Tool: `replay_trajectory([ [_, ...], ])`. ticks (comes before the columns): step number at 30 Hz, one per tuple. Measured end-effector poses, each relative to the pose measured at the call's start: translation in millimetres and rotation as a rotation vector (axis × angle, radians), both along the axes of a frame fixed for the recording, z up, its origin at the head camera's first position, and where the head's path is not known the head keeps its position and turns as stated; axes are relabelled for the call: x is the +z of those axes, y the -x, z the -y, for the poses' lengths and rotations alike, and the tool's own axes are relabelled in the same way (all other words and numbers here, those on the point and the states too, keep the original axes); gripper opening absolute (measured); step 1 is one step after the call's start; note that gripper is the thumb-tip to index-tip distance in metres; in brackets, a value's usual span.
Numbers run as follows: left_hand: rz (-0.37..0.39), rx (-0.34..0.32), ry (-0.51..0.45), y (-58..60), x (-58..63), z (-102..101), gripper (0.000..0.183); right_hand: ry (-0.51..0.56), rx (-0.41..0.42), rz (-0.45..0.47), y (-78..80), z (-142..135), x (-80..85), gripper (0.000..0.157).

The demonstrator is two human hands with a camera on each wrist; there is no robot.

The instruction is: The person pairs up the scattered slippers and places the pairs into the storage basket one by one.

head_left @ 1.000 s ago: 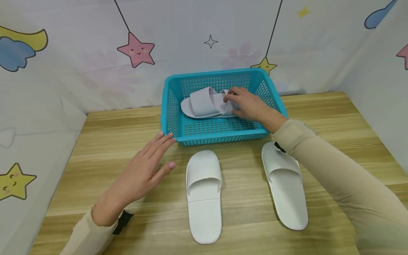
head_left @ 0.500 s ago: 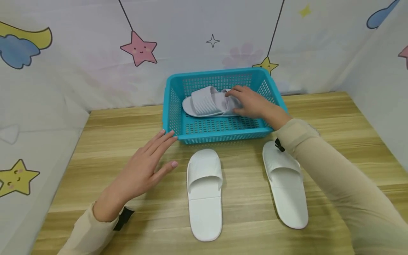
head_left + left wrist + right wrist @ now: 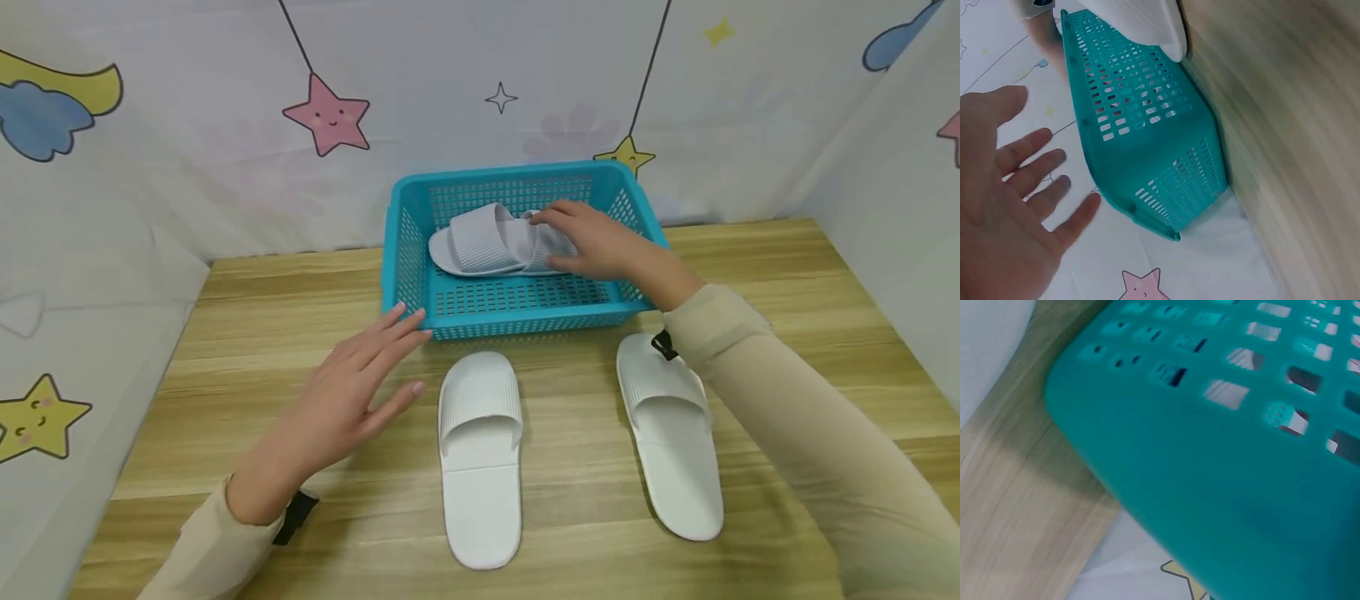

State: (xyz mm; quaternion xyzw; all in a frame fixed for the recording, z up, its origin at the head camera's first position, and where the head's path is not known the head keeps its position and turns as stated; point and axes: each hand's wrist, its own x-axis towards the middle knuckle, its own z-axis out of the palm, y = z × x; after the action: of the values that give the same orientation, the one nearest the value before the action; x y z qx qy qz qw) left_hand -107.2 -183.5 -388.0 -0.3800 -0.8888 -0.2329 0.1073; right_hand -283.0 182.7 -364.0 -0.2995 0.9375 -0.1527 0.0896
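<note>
A turquoise basket (image 3: 517,320) stands at the back of the table. Inside lie two pale grey slippers, a left one (image 3: 478,240) and a right one (image 3: 546,250) whose far end is under my right hand (image 3: 596,243). That hand reaches over the basket's right side, fingers loosely bent, fingertips at the right slipper's strap. In the right wrist view the basket wall hides the hand. My left hand (image 3: 352,387) is spread, its fingertips close to the basket's front left corner; in the left wrist view its palm and loose fingers hold nothing.
Two white slippers lie on the wooden table (image 3: 285,308) in front of the basket: one in the middle (image 3: 482,500), one to the right (image 3: 681,467), partly beneath the right forearm. A white cloth (image 3: 442,75) printed with stars hangs behind and along both sides.
My right hand and wrist have drawn slightly to the right, the fingers a little looser over the slipper. My left hand has shifted a little to the right along the basket corner. The slippers have stayed put.
</note>
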Motion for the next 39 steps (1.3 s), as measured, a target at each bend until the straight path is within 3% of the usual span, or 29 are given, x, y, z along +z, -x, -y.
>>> replay_trajectory([
  [4, -0.042, -0.107, -0.056, 0.1, -3.3, -6, 0.047, 0.033, 0.009, -0.032, -6.7, -2, 2.9, 0.061],
  [11, 0.018, -0.216, -0.029, -2.4, -9.0, -10, 0.052, 0.053, 0.032, -0.06, -20.1, -9, 8.1, 0.056],
  [19, 0.089, -0.245, 0.041, -2.8, -17.0, -18, 0.058, 0.057, 0.054, -0.096, -40.4, -17, 17.6, 0.062],
  [29, 0.123, -0.283, 0.132, -1.7, -15.2, -25, 0.061, 0.054, 0.045, -0.128, -68.6, -25, 28.1, 0.064],
  [39, 0.163, -0.293, 0.397, -1.5, -10.6, -34, 0.113, 0.09, 0.035, -0.158, -94.1, -39, 25.0, 0.058],
])
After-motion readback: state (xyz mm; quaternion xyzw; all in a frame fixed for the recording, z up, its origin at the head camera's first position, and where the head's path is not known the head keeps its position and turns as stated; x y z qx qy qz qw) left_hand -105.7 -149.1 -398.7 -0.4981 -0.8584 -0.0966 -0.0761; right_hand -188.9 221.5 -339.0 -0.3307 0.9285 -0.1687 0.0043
